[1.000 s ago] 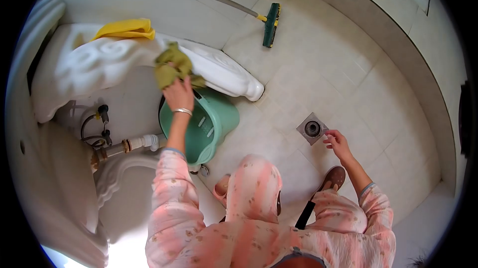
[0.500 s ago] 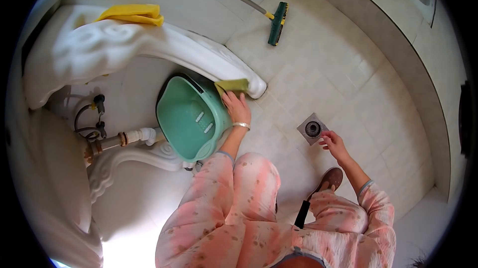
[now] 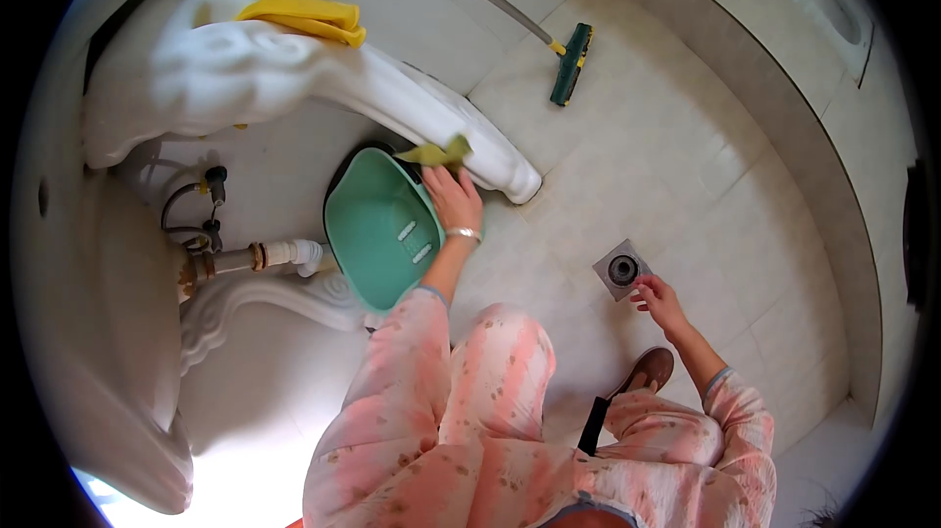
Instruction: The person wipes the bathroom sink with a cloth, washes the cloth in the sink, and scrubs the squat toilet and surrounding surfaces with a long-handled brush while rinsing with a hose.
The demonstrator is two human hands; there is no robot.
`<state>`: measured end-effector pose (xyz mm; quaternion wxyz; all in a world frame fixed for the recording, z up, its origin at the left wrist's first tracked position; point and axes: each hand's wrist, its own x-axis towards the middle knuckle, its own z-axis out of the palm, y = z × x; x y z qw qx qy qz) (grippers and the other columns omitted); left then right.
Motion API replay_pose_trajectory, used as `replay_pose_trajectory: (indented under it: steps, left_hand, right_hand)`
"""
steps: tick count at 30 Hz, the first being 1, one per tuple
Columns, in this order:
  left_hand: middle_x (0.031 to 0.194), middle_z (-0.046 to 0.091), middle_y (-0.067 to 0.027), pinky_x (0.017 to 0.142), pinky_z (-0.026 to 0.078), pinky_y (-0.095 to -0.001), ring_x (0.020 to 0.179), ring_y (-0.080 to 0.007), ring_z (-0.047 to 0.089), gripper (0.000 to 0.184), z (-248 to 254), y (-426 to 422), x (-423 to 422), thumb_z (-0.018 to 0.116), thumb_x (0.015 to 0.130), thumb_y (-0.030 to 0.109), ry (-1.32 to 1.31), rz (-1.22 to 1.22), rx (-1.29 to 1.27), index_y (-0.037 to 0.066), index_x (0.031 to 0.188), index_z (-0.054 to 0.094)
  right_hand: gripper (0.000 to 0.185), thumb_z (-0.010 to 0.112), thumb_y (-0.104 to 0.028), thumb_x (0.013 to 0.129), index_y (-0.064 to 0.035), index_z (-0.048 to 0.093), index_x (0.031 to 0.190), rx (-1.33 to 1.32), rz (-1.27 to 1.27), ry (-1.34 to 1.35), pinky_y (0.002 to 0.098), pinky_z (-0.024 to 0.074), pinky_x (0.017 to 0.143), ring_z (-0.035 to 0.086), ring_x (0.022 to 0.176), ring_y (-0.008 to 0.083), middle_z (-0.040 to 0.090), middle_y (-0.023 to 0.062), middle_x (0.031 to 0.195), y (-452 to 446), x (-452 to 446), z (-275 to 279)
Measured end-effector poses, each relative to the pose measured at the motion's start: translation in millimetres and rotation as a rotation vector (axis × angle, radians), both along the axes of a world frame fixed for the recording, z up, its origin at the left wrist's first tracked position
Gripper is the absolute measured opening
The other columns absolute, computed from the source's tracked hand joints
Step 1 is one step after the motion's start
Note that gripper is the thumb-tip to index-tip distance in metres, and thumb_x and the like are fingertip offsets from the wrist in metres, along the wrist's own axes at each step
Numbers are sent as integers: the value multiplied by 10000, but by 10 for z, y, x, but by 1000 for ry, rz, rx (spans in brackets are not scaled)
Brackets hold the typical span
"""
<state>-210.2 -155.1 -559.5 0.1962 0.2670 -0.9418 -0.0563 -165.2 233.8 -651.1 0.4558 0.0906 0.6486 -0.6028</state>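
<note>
With the fingers of my left hand (image 3: 453, 202) I hold a yellow-green cloth (image 3: 431, 152) against the lower part of the white carved washbasin leg (image 3: 431, 101). A silver bracelet circles that wrist. Under my left forearm and hand stands a green plastic bucket (image 3: 365, 234), tilted in view, with two white slotted marks inside. My right hand (image 3: 659, 301) hovers by the corner of a square metal floor drain (image 3: 622, 270), its fingers loosely bent and slightly apart, with nothing seen in them. Whether its fingertips touch the drain is unclear.
A yellow cloth (image 3: 309, 16) hangs over the top of the carved leg. A green broom head (image 3: 572, 65) on a long handle rests on the tiled floor. Pipes (image 3: 245, 259) and a valve (image 3: 215, 178) run behind the bucket. A raised step (image 3: 784, 101) curves along the right.
My left hand has slid the yellow-green cloth up and leftward along the carved leg, and the cloth is more crumpled. The view has shifted slightly. My right hand stays by the drain.
</note>
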Motion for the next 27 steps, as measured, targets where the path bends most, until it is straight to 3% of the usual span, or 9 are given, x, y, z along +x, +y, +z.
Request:
replay_pose_trajectory:
  steps: [3,9,14,16,17,20,23,25,27]
  left_hand:
    - [1272,305,-292,985,280,-465,1142,-440,331,470,54,129,97,509,799,153,-67,-62,-10,-91,1171,358]
    - [1211,309,-307,949,293,-487,1104,-449,331,413,878,-605,-671,532,809,136,480,40,-85,-106,1089,348]
    - [1166,323,-307,939,303,-486,1061,-462,364,457,120,-288,-319,533,849,191,323,86,37,-87,1148,326]
    - [1168,358,-279,942,322,-445,1092,-431,379,377,11,-98,-69,492,806,56,106,83,359,-79,1129,353]
    - [1084,448,-236,925,355,-398,1068,-347,445,347,-427,-271,100,499,764,9,127,-41,145,-54,1090,401]
    - [1038,510,-180,905,379,-345,1020,-261,492,315,310,-280,48,519,781,13,285,-21,465,-30,1082,438]
    - [1103,509,-141,895,391,-330,1008,-219,502,250,1825,-58,-40,493,885,90,872,-113,274,-37,1093,437]
    - [1103,508,-168,851,429,-343,991,-234,523,341,2613,-76,-33,524,877,101,1089,-232,-192,-61,1148,397]
    - [1108,496,-211,851,434,-380,1017,-283,526,429,3100,-125,-164,583,855,162,870,-156,-385,-33,1189,398]
  right_hand:
    - [236,454,-184,913,-37,510,1089,-6,4,11,286,480,695,598,857,153,585,54,1014,41,40,-21]
    - [223,453,-180,912,-38,513,1073,5,-11,0,288,482,694,602,846,158,588,58,1020,5,66,-16]
    - [230,480,-189,888,-24,522,1043,7,-47,-48,281,481,668,604,822,157,587,66,935,66,188,-97]
    - [227,478,-187,886,-26,525,1039,-1,-48,-63,282,482,669,604,819,157,588,65,935,76,210,-110]
    - [226,467,-190,897,-30,524,1046,2,-18,-64,287,485,674,608,827,165,593,66,968,61,213,-108]
    - [229,453,-196,908,-32,525,1051,-12,11,-57,293,490,677,613,831,173,602,72,991,-29,149,-94]
    - [228,451,-194,898,-31,537,1033,-24,-13,-67,287,487,671,611,814,165,602,69,953,-76,95,2]
    - [223,453,-189,890,-31,546,1017,-34,-30,-74,280,483,667,608,799,156,598,62,924,-76,124,17]
    - [220,447,-188,892,-30,549,1005,-6,-27,-90,282,484,661,609,788,153,602,56,904,-11,143,-29]
